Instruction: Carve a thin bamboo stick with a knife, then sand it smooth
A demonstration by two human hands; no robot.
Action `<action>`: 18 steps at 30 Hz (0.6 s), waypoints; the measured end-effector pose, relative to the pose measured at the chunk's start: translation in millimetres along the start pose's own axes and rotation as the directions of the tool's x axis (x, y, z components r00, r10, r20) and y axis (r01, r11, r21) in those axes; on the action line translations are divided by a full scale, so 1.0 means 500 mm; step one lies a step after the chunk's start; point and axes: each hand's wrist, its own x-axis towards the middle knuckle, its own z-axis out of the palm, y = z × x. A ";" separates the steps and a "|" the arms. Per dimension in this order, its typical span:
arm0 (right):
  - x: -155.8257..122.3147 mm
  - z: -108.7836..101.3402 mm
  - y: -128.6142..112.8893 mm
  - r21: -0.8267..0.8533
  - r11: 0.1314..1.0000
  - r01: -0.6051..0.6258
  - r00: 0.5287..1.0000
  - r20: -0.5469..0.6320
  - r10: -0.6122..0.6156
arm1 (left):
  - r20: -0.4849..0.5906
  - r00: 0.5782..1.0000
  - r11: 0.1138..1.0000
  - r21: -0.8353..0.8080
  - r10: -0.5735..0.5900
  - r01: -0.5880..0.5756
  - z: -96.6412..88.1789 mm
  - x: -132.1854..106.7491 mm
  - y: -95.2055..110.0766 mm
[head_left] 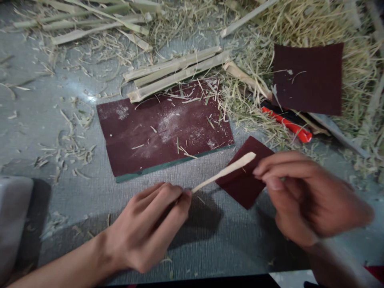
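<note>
A slim, pale whittled stick (225, 172) with a wider, flattened far end is pinched between the thumb and fingers of my left hand (159, 224). Its wide end reaches over a small dark-red sandpaper piece (244, 188). My right hand (309, 196) is by that piece's right edge, fingers bent and thumb tip a little apart, with nothing visible between them. The fingertips overlap the sandpaper, and whether they touch it I cannot tell. Beyond my left hand lies a larger dark-red sandpaper sheet (144, 140), dusted with pale powder and bits of shaving.
Several split bamboo-like strips (180, 74) lie across the large sheet's far edge. A red-and-black handled tool (288, 124) is partly under shavings. Another sandpaper square (309, 80) rests on a shavings heap (297, 24). More strips (99, 24) lie far left; a white object (13, 224) stands near left.
</note>
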 end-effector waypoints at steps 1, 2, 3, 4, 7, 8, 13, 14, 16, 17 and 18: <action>0.000 -0.003 0.002 -0.021 1.000 0.018 1.000 0.003 -0.018 | 0.000 1.000 1.000 0.006 -0.028 0.028 0.001 0.000 -0.001; 0.000 -0.006 0.004 -0.040 0.999 0.035 0.999 0.006 -0.035 | -0.007 0.999 0.999 0.005 -0.046 0.046 0.001 0.000 -0.003; 0.000 -0.010 0.006 -0.058 0.997 0.050 0.999 0.008 -0.050 | -0.023 0.999 0.999 -0.001 -0.047 0.047 0.002 0.001 -0.005; 0.002 -0.015 0.008 -0.076 0.995 0.064 0.998 0.009 -0.064 | -0.033 0.998 0.999 -0.003 -0.049 0.049 0.002 0.002 -0.007; 0.013 -0.027 0.014 -0.128 0.986 0.103 0.995 0.006 -0.103 | -0.045 0.998 0.999 0.005 -0.035 0.035 0.002 0.005 -0.010; 0.017 -0.029 0.015 -0.147 0.982 0.121 0.993 0.001 -0.122 | -0.047 0.999 1.000 0.009 -0.025 0.026 0.001 0.005 -0.010; 0.023 -0.020 0.010 -0.175 0.972 0.155 0.988 0.034 -0.151 | -0.077 0.996 0.999 0.018 0.047 -0.045 0.005 -0.007 -0.008; 0.020 -0.015 0.008 -0.150 0.981 0.124 0.992 0.049 -0.118 | -0.083 0.995 0.998 0.024 0.063 -0.061 0.007 -0.009 -0.007; 0.013 -0.005 0.005 -0.090 0.994 0.061 0.997 0.047 -0.057 | -0.085 0.993 0.996 0.034 0.080 -0.077 0.010 -0.013 -0.004; 0.010 -0.002 0.005 -0.071 0.996 0.045 0.999 0.027 -0.044 | -0.086 0.993 0.996 0.035 0.086 -0.083 0.010 -0.013 -0.002; 0.007 0.000 0.005 -0.060 0.998 0.032 0.999 0.006 -0.032 | -0.085 0.993 0.996 0.029 0.085 -0.083 0.010 -0.012 0.000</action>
